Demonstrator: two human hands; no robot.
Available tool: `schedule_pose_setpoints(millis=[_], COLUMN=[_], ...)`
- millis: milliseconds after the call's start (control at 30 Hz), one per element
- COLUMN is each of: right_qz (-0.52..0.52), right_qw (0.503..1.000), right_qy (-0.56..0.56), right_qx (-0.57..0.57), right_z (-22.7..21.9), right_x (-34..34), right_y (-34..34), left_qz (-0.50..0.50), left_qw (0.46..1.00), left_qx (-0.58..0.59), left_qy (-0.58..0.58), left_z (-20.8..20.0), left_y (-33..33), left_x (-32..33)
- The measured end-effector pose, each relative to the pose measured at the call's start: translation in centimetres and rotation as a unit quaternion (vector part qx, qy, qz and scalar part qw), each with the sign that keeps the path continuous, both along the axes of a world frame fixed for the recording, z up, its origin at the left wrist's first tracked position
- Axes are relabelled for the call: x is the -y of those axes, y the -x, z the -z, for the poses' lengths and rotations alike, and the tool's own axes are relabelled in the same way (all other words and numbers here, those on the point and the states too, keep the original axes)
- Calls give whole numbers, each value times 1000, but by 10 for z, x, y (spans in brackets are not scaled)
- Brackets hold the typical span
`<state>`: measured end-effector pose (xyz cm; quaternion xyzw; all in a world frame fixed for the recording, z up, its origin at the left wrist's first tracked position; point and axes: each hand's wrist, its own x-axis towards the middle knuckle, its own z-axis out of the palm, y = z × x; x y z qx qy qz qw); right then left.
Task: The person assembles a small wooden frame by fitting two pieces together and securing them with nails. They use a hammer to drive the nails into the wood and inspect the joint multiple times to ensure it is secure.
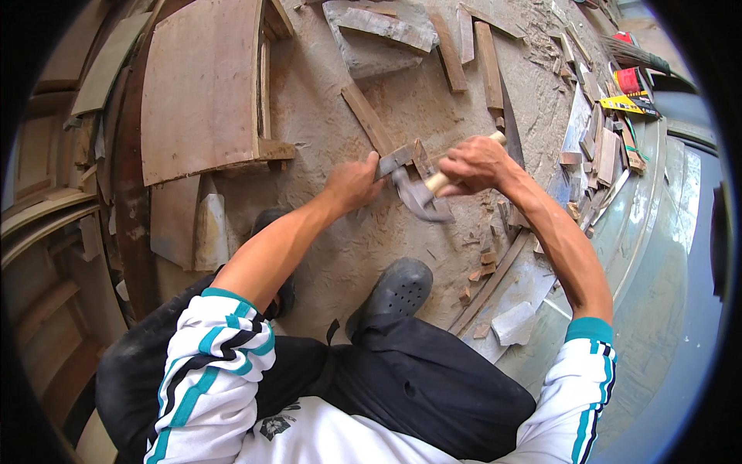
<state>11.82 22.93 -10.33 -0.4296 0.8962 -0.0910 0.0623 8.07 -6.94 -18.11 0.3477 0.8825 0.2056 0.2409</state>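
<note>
My right hand [473,165] is closed around the pale wooden handle of a claw hammer [417,198]. The hammer's metal head hangs low, just right of my left hand [355,182]. My left hand is closed on a short grey-faced wood piece [396,160], whose far end sticks out past the fingers toward the hammer. Beside that end stands a small brown wood chunk [420,155]. A brown wood strip [366,117] runs away from the grey piece on the floor; whether they touch, I cannot tell.
A large plywood-topped wooden box [202,89] stands at the left, near stacked panels [48,209]. Farther off lie a grey slab [379,58] and wood offcuts [488,66]. Scrap wood [607,155] and a yellow-black saw [630,104] are at the right. My dark clog [398,288] rests nearby.
</note>
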Motion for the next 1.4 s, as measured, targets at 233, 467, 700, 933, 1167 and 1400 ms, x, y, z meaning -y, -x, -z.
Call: schedule_pose_setpoints(millis=[233, 467, 700, 933, 1167, 1400], right_qz=[87, 444, 584, 602, 591, 579], right_qw=[996, 820, 408, 384, 410, 414], right_qy=[1, 255, 482, 452, 424, 460], right_qx=[33, 254, 510, 535, 550, 531], right_z=[-2, 26, -15, -1, -8, -8], right_x=[4, 35, 85, 96, 85, 75], right_y=[-23, -109, -74, -78, -72, -69], left_qz=[-5, -22, -19, -9, -8, 0], left_qw=[1000, 1000, 1000, 1000, 1000, 1000], left_qx=[-5, 7, 3, -14, -10, 3], left_qy=[-9, 2, -5, -10, -9, -3], left_z=[-2, -2, -2, 0, 2, -2], left_y=[0, -4, -2, -4, -1, -1], left_x=[0, -1, -2, 0, 0, 0])
